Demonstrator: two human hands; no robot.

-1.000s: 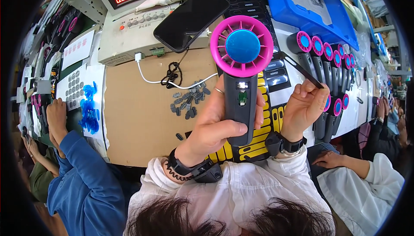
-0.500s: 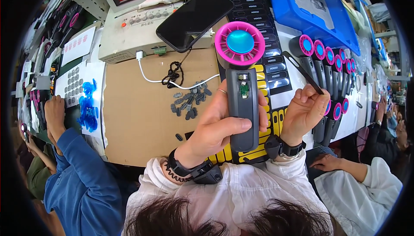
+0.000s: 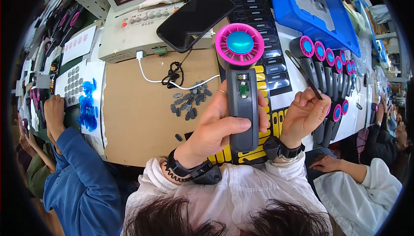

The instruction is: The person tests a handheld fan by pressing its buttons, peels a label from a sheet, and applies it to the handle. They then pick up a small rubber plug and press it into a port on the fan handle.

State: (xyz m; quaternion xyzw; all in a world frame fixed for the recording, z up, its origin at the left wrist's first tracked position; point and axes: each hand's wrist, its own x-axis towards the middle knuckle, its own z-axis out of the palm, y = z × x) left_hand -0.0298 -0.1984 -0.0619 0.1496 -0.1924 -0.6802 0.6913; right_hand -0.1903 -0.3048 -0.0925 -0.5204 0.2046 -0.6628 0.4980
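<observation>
My left hand [image 3: 217,124] is closed round the dark grey handle of a handheld fan [image 3: 244,137], thumb across its front. The fan's head has a pink grille and a blue centre. A recess in the handle shows a small display and a green circuit board [image 3: 244,90]. To the right, my right hand [image 3: 305,112] pinches the lower end of a thin black faceplate strip [image 3: 305,75] with a slot near its top. The strip is tilted and apart from the fan. Behind the fan lies a sheet of black oblong strips [image 3: 276,68], with yellow backing [image 3: 262,102] showing nearer me.
Small grey parts [image 3: 189,102] lie on brown cardboard [image 3: 138,119]. A phone [image 3: 194,20] leans on a meter box [image 3: 125,35] with a white cable. More fans [image 3: 321,70] stand right, below a blue tray [image 3: 310,29]. Blue film scraps [image 3: 88,106] lie left; co-workers sit both sides.
The black strip and my right hand have shifted slightly; the strip's top end has moved a little right. My left hand and the fan are almost still.
</observation>
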